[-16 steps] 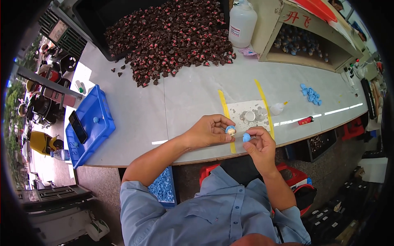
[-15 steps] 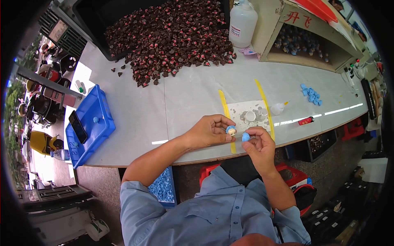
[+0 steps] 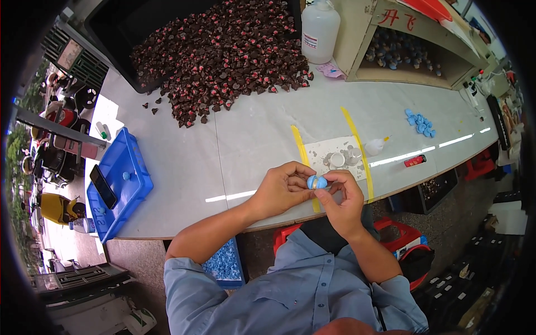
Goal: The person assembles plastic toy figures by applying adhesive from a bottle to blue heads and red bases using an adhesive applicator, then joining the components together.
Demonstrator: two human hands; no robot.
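Note:
My left hand point(image 3: 283, 188) and my right hand point(image 3: 341, 196) meet over the near edge of the white table point(image 3: 223, 139). Together their fingertips pinch one small round blue piece point(image 3: 316, 182) with a pale part on it. Just beyond the hands lies a grey work patch point(image 3: 335, 158) framed by two yellow tape strips, with small white caps and a white dropper bottle point(image 3: 375, 146) beside it. A big heap of dark brown and red small parts point(image 3: 223, 53) covers the far side of the table.
A blue tray point(image 3: 118, 184) with a black phone sits at the left edge. A white plastic jug point(image 3: 320, 25) and a beige box of blue parts point(image 3: 410, 47) stand at the back. Loose blue caps point(image 3: 420, 121) and a red lighter-like item point(image 3: 415, 161) lie right.
The two hands have closed together; the blue piece that sat at my right fingertips is now pressed against the pale piece from the left hand.

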